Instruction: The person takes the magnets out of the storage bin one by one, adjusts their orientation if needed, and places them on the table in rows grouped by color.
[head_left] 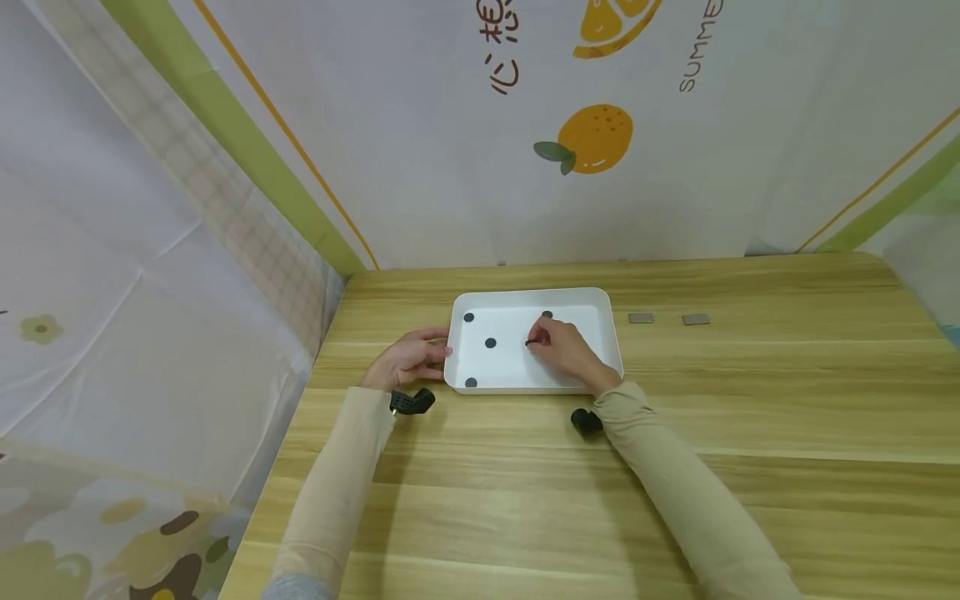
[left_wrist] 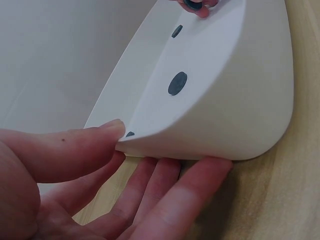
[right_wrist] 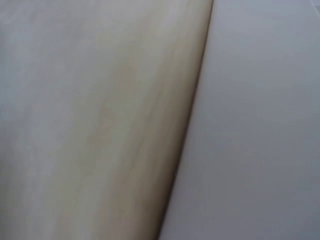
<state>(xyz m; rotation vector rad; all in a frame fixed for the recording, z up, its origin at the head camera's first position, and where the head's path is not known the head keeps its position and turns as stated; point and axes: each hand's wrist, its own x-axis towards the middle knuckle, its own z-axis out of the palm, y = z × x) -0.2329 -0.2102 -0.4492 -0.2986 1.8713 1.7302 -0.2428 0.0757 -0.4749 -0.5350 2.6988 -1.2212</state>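
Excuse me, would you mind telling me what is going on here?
A person's left hand holds a white tray by its left end, while the right hand pinches a small dark disc over the inside of it. Four other dark discs are visible in the tray, and two flat grey pieces lie on the wooden table to the right of the tray.

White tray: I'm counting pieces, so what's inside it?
Four dark discs show inside the white tray; the right hand pinches a small dark piece there. Anything beneath that hand is hidden.
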